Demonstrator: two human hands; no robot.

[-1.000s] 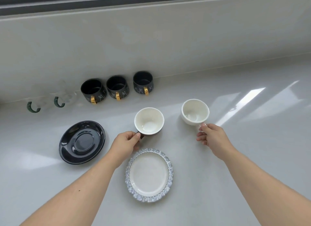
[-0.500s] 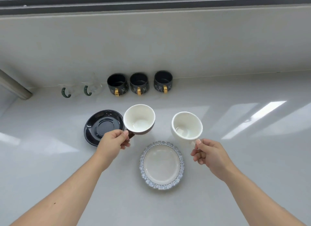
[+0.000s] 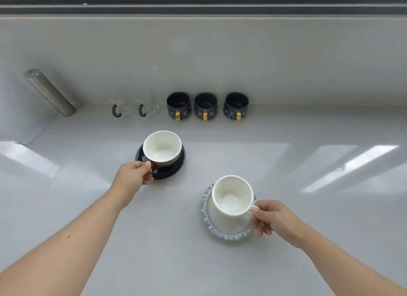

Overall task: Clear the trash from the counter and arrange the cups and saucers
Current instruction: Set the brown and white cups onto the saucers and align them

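Observation:
My left hand (image 3: 134, 174) grips the handle of a brown cup with a white inside (image 3: 162, 149), which is over the black saucer (image 3: 174, 170). My right hand (image 3: 275, 220) pinches the handle of a white cup (image 3: 232, 195), held over the white saucer with a blue frilled rim (image 3: 220, 231). I cannot tell whether either cup rests on its saucer or hovers just above it. Both cups are empty and upright.
Three black mugs with gold handles (image 3: 206, 107) stand in a row against the back wall. Two clear glass cups with green handles (image 3: 134, 108) are left of them. A steel tube (image 3: 49, 91) leans at the far left. The grey counter (image 3: 330, 207) stretches right.
Both cups were lifted and carried over their saucers: the brown one left onto the black saucer, the white one toward me onto the frilled saucer. The camera view shifted left.

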